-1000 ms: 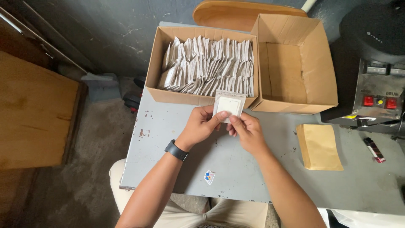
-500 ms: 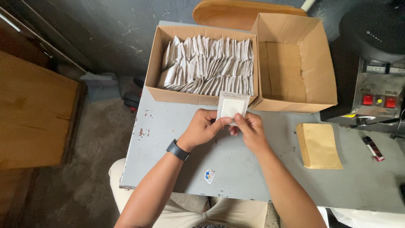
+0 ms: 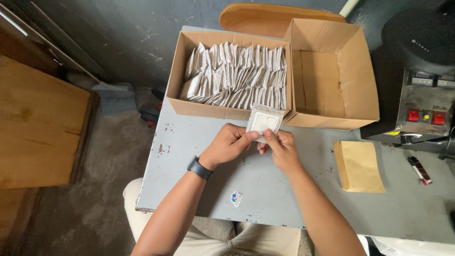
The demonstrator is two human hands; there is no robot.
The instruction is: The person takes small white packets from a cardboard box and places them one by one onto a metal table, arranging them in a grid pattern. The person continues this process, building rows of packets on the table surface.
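You're working in soft, even daylight with no harsh glare; the grey table (image 3: 303, 199) reads clearly. Shadows deepen toward the dark wall (image 3: 118, 38) and floor. Focus is sharp, with slight wide-angle stretching at the edges.

My two bare forearms reach up from the bottom edge and converge at centre, the hands meeting knuckle to knuckle. My left hand (image 3: 228, 144) is curled, its thumb stretched rightward and pressed flat in a pinch against the fingers beneath. My right hand (image 3: 280, 148) sits just beside it, thumb raised and pinching likewise, the other fingers folded under. A dark band circles my left wrist. Both elbows stay low and bent, and both wrists are nearly straight.
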